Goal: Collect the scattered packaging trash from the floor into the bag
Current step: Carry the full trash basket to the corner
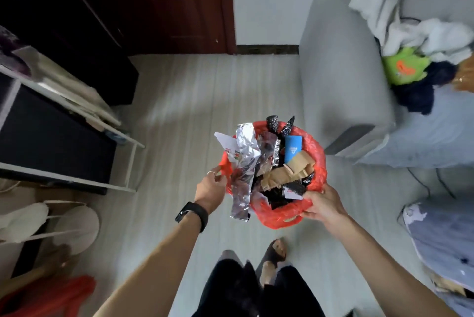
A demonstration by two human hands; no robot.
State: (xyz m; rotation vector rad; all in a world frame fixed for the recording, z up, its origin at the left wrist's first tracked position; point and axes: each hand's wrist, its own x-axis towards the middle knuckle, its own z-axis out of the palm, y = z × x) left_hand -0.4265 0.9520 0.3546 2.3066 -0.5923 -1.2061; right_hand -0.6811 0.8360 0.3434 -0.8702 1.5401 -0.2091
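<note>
A red plastic bag (316, 155) hangs open above the floor, stuffed with packaging trash: silver foil wrappers (246, 145), a blue packet (293, 148), tan paper pieces (287, 173) and black wrappers (282, 195). One long foil wrapper (239, 206) droops over the bag's near left rim. My left hand (211, 188), with a black wristband and a ring, pinches the bag's left edge. My right hand (324, 205) grips the bag's near right rim by its handle.
A grey sofa (343, 73) with piled clothes (415, 42) stands at the right. A white-framed black cabinet (51, 137) is at the left, with pale slippers (51, 222) and another red bag (64, 293) below it. My legs and sandaled feet (274, 255) are under the bag.
</note>
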